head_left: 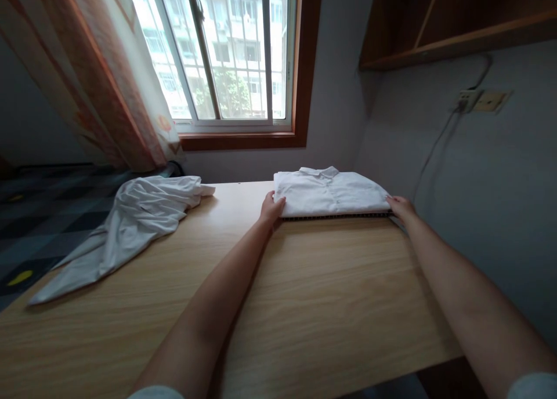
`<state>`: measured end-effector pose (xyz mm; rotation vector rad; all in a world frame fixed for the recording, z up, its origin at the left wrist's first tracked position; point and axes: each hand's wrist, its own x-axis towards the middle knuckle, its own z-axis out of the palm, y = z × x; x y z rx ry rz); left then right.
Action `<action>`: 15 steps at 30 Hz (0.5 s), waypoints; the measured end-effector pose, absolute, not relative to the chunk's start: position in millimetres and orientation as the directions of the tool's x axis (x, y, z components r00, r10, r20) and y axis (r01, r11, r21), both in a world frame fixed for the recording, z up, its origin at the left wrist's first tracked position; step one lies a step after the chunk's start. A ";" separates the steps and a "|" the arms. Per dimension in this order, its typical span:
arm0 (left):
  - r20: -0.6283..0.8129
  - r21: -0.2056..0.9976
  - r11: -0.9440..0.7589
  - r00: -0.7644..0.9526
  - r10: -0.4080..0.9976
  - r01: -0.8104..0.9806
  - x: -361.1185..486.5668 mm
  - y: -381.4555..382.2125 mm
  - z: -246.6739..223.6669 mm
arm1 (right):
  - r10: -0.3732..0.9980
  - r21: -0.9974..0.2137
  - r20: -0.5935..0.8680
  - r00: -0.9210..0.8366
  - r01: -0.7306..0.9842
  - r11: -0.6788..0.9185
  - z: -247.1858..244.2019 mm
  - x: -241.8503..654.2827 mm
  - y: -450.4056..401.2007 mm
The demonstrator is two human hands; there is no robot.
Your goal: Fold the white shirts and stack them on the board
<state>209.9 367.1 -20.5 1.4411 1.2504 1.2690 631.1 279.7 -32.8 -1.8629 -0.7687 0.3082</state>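
A folded white shirt [331, 193] lies near the far right of the wooden table [331, 294], its collar toward the wall. My left hand [272, 207] grips its left edge, thumb on top of the cloth. At the opposite end, my right hand [401, 207] pinches the right corner. Beneath the shirt's near edge runs a dark, toothed strip [339, 216]; what it belongs to is hidden. A second white garment [139, 225] lies crumpled at the table's left side, with one part stretching toward the near left.
Behind the table are a window [235, 51] and a patterned curtain [104, 74]. A checked dark surface [56, 202] adjoins the table's left side. A wooden shelf [461, 39] hangs at upper right, above a wall socket [469, 100] with a hanging cable.
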 end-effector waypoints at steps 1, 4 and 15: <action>0.188 0.965 -0.183 -0.008 0.982 0.186 210.1 365.6 -19.9 | 0.609 -0.890 0.169 0.775 0.385 -0.244 -31.5 630.9 282.7; 0.258 0.900 -0.233 -0.019 0.966 0.368 210.6 357.5 -16.4 | 0.562 -0.839 0.270 0.782 0.478 -0.262 -27.0 632.4 287.3; 0.407 0.212 -0.550 0.439 0.801 0.808 225.2 331.7 -10.9 | 0.781 -0.223 0.527 0.336 0.941 -0.254 6.3 555.3 297.5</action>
